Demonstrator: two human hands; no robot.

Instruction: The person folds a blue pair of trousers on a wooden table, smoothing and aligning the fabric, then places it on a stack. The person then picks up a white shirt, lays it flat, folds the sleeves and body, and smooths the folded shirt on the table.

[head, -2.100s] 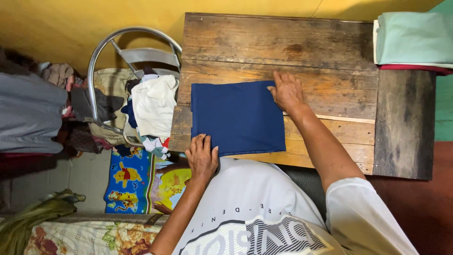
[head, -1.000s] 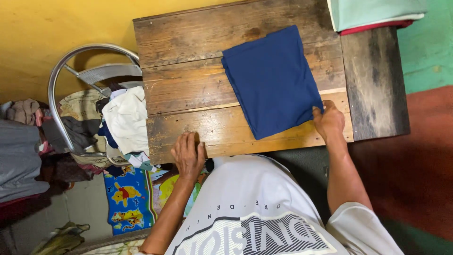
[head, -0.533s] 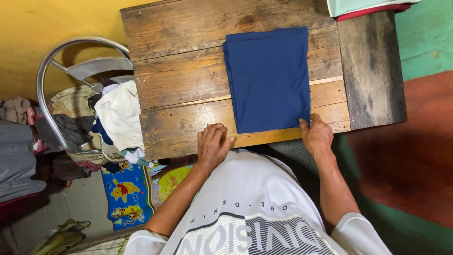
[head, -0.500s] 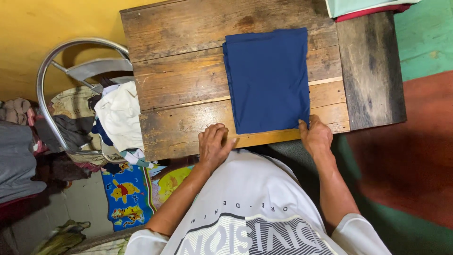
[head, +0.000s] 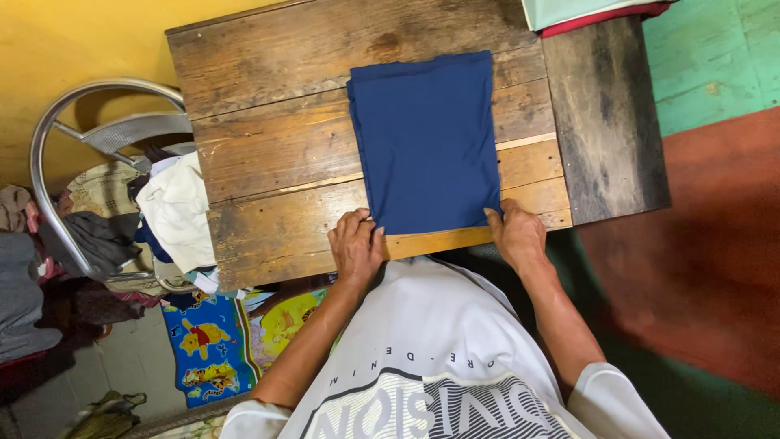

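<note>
A folded navy blue cloth (head: 426,142) lies flat on the worn wooden table (head: 268,138), its long side running away from me. My left hand (head: 355,248) pinches the cloth's near left corner at the table's front edge. My right hand (head: 515,236) holds the near right corner, fingers curled on the fabric. Both corners rest on the tabletop.
A metal chair (head: 89,154) piled with loose clothes (head: 175,211) stands left of the table. Folded pale green and red cloths (head: 593,12) sit at the table's far right corner. A cartoon-print mat (head: 203,345) lies on the floor at lower left.
The cloth was slid to the table's right, turned, and squared up lengthwise. My left hand came off the bare table edge onto the cloth's near left corner.
</note>
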